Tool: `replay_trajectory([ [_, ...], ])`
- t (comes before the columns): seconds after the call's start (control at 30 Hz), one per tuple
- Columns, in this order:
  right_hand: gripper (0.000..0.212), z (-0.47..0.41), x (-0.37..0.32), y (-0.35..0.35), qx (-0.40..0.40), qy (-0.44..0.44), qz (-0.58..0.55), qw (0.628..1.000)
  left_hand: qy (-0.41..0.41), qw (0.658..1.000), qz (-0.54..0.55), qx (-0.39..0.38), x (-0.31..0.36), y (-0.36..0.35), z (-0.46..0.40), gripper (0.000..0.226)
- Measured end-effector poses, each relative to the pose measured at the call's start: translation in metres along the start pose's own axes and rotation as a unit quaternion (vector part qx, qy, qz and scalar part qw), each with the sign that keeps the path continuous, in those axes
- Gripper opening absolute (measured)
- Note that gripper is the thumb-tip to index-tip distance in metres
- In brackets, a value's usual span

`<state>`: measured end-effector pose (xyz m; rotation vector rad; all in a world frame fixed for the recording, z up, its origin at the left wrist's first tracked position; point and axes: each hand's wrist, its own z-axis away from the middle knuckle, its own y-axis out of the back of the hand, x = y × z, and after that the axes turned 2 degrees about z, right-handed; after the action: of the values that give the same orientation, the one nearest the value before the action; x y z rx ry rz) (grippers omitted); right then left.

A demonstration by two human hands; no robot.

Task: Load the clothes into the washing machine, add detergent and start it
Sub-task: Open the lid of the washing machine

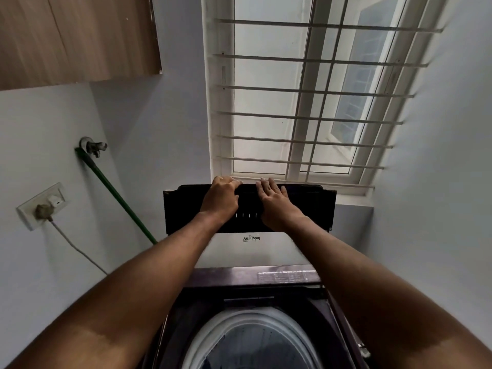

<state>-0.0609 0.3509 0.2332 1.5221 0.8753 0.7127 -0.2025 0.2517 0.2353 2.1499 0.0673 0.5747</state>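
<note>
Window (306,102), one lid (306,209), two hands.

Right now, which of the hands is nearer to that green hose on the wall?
The left hand, gripping the raised lid's top edge, is closer to the green hose. The right hand lies flat on the lid, farther right.

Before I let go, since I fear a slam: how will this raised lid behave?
The lid looks rigid, a flat dark panel. Both the left hand and right hand steady its top edge, so it's probably weighty. Standing upright, it may tip and drop.
</note>
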Motion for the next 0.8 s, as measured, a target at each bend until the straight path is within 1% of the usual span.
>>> replay_trajectory([
  [0.07, 0.088, -0.006, 0.002, 0.000, -0.015, -0.001, 0.004, 1.000, 0.006, 1.000, -0.001, -0.013, -0.001, -0.005, -0.002, 0.049],
  [0.17, 0.090, -0.016, 0.003, 0.003, -0.044, -0.006, 0.008, 0.999, 0.025, 0.998, 0.002, -0.056, -0.003, -0.010, -0.006, 0.057],
  [0.27, 0.090, -0.026, 0.002, 0.003, -0.065, -0.019, 0.012, 0.998, 0.028, 0.995, -0.003, -0.091, -0.007, -0.012, -0.009, 0.066],
  [0.4, 0.091, -0.033, 0.001, -0.001, -0.076, -0.029, 0.011, 0.997, 0.019, 0.993, -0.010, -0.119, -0.015, -0.015, -0.011, 0.075],
  [0.57, 0.093, -0.036, 0.003, -0.005, -0.084, -0.031, 0.018, 0.996, 0.006, 0.983, -0.057, -0.174, -0.016, -0.021, -0.011, 0.085],
  [0.7, 0.096, -0.035, 0.003, -0.010, -0.066, -0.027, 0.010, 0.997, 0.003, 0.983, -0.056, -0.174, -0.014, -0.023, -0.007, 0.085],
  [0.8, 0.090, -0.026, 0.004, -0.014, -0.035, -0.018, 0.017, 0.999, -0.019, 0.986, -0.048, -0.157, -0.018, -0.022, 0.000, 0.083],
])
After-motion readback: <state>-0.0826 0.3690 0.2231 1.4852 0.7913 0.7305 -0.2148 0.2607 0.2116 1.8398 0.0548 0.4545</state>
